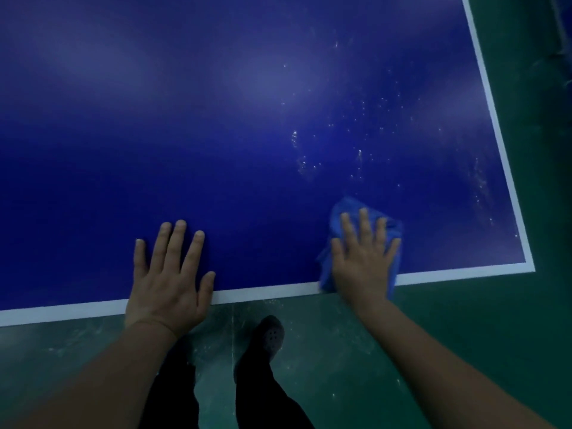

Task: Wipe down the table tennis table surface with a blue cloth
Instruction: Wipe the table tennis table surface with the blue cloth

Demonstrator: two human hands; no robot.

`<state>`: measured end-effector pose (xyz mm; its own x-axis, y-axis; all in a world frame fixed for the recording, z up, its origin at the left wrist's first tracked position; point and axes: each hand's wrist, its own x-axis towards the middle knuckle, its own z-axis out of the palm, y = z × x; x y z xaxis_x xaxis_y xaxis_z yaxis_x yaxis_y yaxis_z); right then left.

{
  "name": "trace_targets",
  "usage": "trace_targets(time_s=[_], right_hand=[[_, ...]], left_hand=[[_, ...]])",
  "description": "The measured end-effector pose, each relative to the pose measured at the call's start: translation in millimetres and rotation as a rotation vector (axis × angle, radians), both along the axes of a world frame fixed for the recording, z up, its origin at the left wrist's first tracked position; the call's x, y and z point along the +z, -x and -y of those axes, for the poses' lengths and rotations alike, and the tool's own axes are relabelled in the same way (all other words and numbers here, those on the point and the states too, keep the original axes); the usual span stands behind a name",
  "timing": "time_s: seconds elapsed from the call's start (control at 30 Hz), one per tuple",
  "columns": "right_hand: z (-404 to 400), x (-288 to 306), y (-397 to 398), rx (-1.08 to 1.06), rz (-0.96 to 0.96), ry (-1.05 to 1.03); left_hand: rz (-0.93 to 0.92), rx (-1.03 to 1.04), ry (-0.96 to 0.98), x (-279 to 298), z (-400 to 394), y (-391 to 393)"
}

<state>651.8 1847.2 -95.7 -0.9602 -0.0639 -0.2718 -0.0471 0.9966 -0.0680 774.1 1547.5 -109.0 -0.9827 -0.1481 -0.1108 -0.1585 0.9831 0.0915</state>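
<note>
My right hand (pixel 363 258) lies flat, fingers spread, pressing the crumpled blue microfibre cloth (pixel 356 212) onto the dark blue table tennis worktop (pixel 216 134), right at its white near edge line (pixel 263 294). My left hand (pixel 170 274) is spread flat too, bracing on that edge, holding nothing. Pale specks and droplets (pixel 359 156) sit beyond my right fingertips and out toward the corner. Best, I think: keep the palm weighted, push the cloth away through the specks in overlapping passes, and refold when it bunches.
</note>
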Motion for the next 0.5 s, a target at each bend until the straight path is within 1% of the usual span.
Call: trace_targets(time_s=[0.07, 0.13, 0.23, 0.3, 0.33, 0.4, 0.43, 0.5], right_hand=[[59.3, -1.5, -9.4, 0.141, 0.0, 0.022], [121.4, -3.7, 1.6, 0.237, 0.022, 0.07], [204.5, -4.3, 40.3, 0.31, 0.014, 0.157], [238.1, -3.3, 70.8, 0.342, -0.004, 0.184], [240.6, -3.0, 85.9, 0.353, -0.009, 0.178], [206.0, -5.3, 114.1, 0.287, -0.039, 0.149], [172.7, -8.6, 126.2, 0.199, -0.077, 0.119], [80.8, -10.2, 142.6, -0.066, -0.138, 0.055]], left_hand=[[-0.018, 0.029, -0.014, 0.3, -1.0, -0.6], [-0.037, 0.056, -0.027, 0.7, -1.0, -0.6], [-0.05, 0.062, -0.023, 0.5, -1.9, -1.8], [-0.044, 0.055, -0.014, 1.3, -1.5, -1.7], [-0.041, 0.051, -0.006, 1.3, -1.4, -1.2], [-0.019, 0.041, 0.013, 1.5, -1.4, -0.5], [-0.007, 0.038, 0.012, 1.6, -1.0, -0.2], [0.002, 0.035, 0.007, 1.6, 0.1, 1.1]])
